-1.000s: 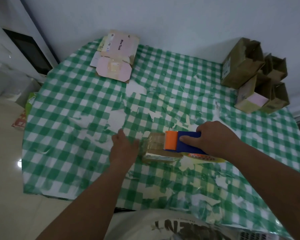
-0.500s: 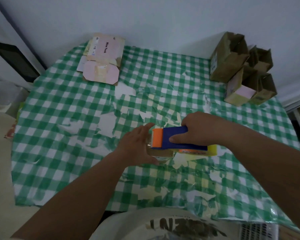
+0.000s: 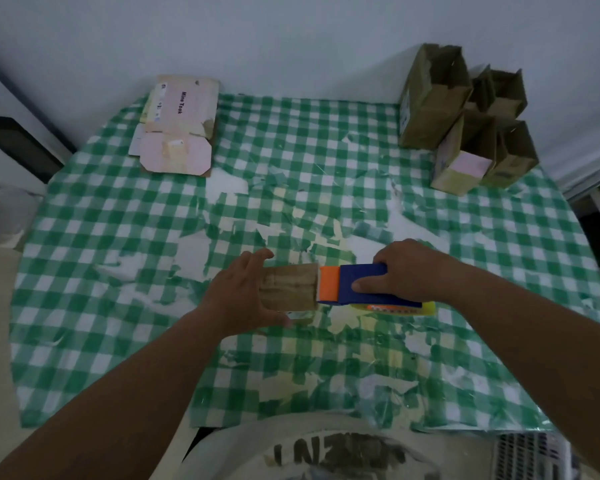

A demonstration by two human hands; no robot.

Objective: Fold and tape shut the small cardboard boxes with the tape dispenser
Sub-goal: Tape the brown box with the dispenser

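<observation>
A small brown cardboard box [image 3: 290, 287] lies at the middle of the green checked table. My left hand [image 3: 239, 296] grips it from the left, fingers over its far edge and thumb under its near edge. My right hand [image 3: 407, 271] grips a blue tape dispenser [image 3: 364, 285] with an orange front end. That orange end touches the right side of the box. A yellow tape roll shows under the dispenser.
Flattened pink box blanks [image 3: 177, 133] lie at the back left. Several folded brown boxes [image 3: 465, 116] stand at the back right by the wall. The tablecloth [image 3: 118, 237] is torn and patchy around the middle. A grey vented object [image 3: 534, 455] shows at the bottom right.
My left hand moved from flat beside the box to gripping it. The dispenser slid back to the right, off the top of the box. The box top now shows.
</observation>
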